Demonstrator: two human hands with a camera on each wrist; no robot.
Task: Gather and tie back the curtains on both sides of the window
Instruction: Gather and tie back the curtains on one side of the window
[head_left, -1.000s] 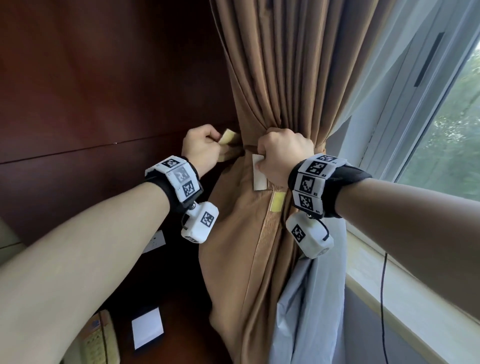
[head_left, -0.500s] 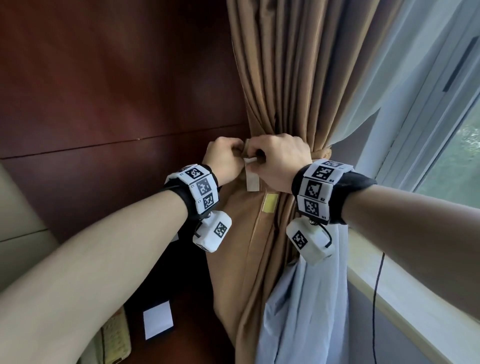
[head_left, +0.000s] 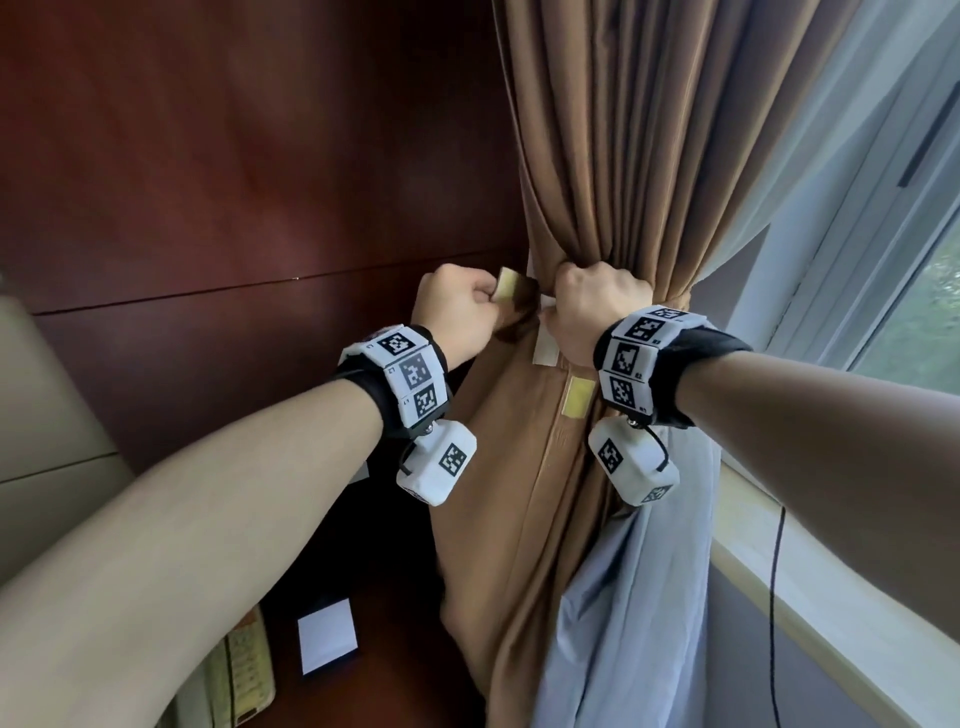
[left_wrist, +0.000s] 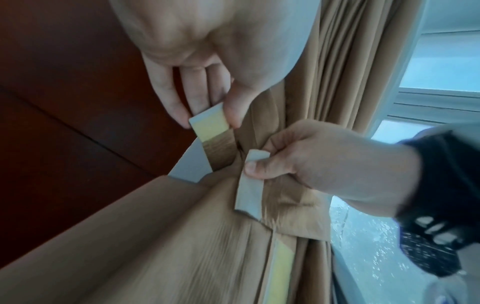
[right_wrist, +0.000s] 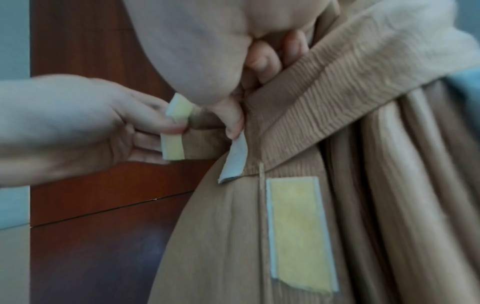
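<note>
At frame centre the brown curtain (head_left: 613, 171) is bunched inside its tieback band (right_wrist: 345, 67). The left hand (head_left: 457, 312) pinches the yellow-faced fastener end (left_wrist: 210, 123); the right hand (head_left: 597, 306) clamps the white strip (left_wrist: 249, 185), probably to press both together

Hotel-like room: wood panelling (head_left: 234, 156), telephone (head_left: 244, 670).

- Dark red-brown wooden wall panel (head_left: 234, 171), far left, crossed by a thin horizontal seam.
- White paper note (head_left: 327, 635), near, low centre-left, on a dark surface.
- Telephone keypad (head_left: 244, 675), just left of the note.
- Black cable (head_left: 774, 597), right, hanging below the pale ledge (head_left: 831, 618).
</note>
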